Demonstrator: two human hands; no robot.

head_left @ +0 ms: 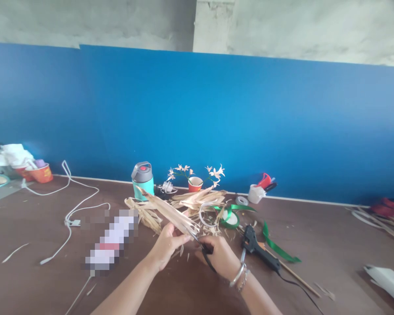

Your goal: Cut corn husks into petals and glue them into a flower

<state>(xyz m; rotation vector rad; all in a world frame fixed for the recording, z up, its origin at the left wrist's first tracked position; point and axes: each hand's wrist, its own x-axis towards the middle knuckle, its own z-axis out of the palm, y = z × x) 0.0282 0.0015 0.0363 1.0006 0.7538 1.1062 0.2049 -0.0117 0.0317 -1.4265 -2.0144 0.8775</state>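
My left hand (167,246) pinches a long dried husk strip (166,210) that points up and to the left. My right hand (220,253), with bracelets at the wrist, grips black-handled scissors (202,247) whose blades meet the husk near my left fingers. Just behind both hands a heap of dried husks (197,201) lies on the brown table (331,245).
A black glue gun (259,249) and green ribbon (276,247) lie right of my hands. A teal bottle (142,179), a red cup of husk flowers (195,183) and a white cup with tools (256,192) stand by the blue wall. White cable (72,210) trails at left.
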